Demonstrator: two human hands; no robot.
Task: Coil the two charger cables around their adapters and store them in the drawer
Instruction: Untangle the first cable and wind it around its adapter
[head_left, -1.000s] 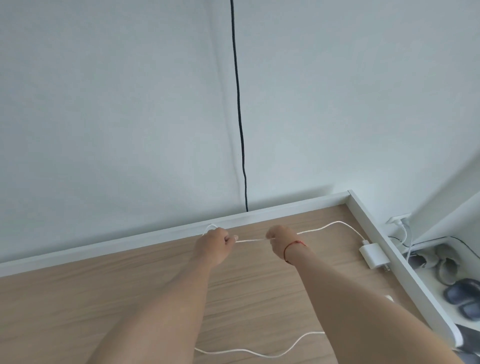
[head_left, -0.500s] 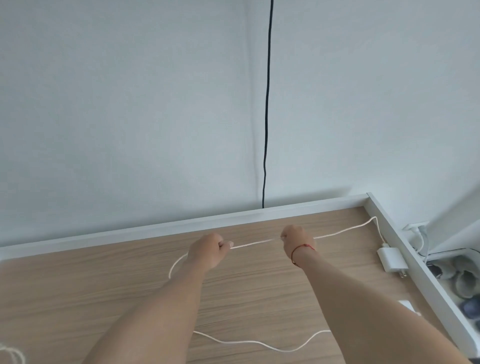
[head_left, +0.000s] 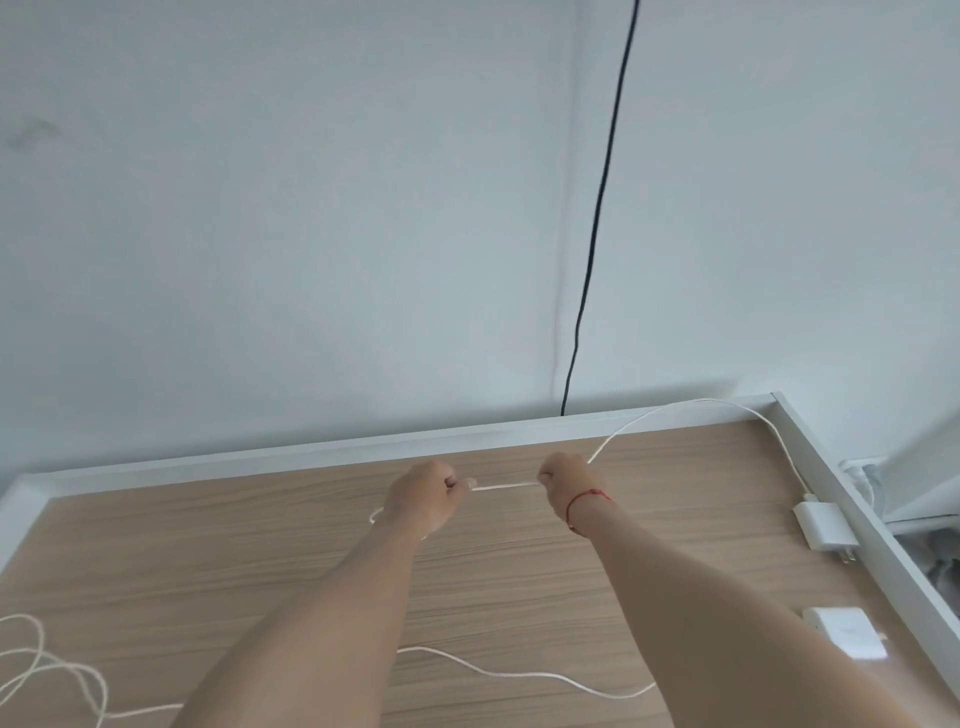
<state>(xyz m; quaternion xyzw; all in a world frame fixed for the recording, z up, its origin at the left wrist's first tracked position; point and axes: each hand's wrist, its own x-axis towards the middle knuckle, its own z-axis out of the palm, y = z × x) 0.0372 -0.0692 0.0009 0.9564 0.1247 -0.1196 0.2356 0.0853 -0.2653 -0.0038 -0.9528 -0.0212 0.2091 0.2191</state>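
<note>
Here, the left hand (head_left: 427, 496) and right hand (head_left: 566, 480) (fingers curled tight) pinch a thin white charger cable (head_left: 503, 487) above the wooden desk (head_left: 208, 561).

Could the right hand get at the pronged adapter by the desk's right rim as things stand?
Probably yes, once it lets go. The right hand pinches the white cable that the left hand also grips, but only bare desktop lies between it and the adapter.

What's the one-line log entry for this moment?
thin white charger cable: taut between hands | left hand: pinches cable | right hand: pinches cable | pronged white adapter: lies on wooden desk, cable uncoiled
</note>
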